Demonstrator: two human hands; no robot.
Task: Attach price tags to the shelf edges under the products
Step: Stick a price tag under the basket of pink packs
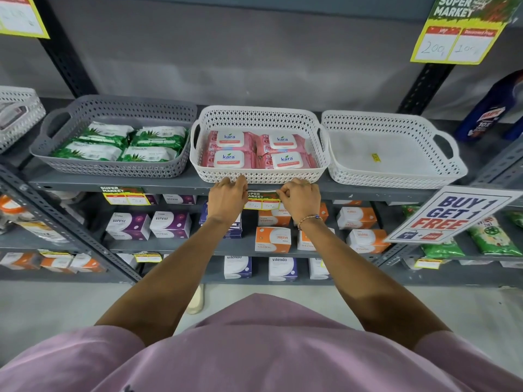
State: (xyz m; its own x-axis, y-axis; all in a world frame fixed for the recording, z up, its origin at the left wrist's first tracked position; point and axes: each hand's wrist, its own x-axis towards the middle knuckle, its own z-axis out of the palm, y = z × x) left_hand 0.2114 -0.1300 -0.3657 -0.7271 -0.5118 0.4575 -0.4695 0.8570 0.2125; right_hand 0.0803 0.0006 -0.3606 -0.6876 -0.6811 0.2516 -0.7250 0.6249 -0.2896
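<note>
The person's left hand (pixel 226 193) and right hand (pixel 300 198) each pinch an end of a price tag (pixel 261 200), fingers curled closed on it, pressing it against the grey shelf edge (pixel 175 185) directly under the white basket (pixel 254 175) of pink Kara wipes (pixel 230 159) (another tag (pixel 126 195) hangs below the grey basket (pixel 113 165) to the left).

Bright, even overhead light; sharp centre, wide-angle bowing at edges.
</note>
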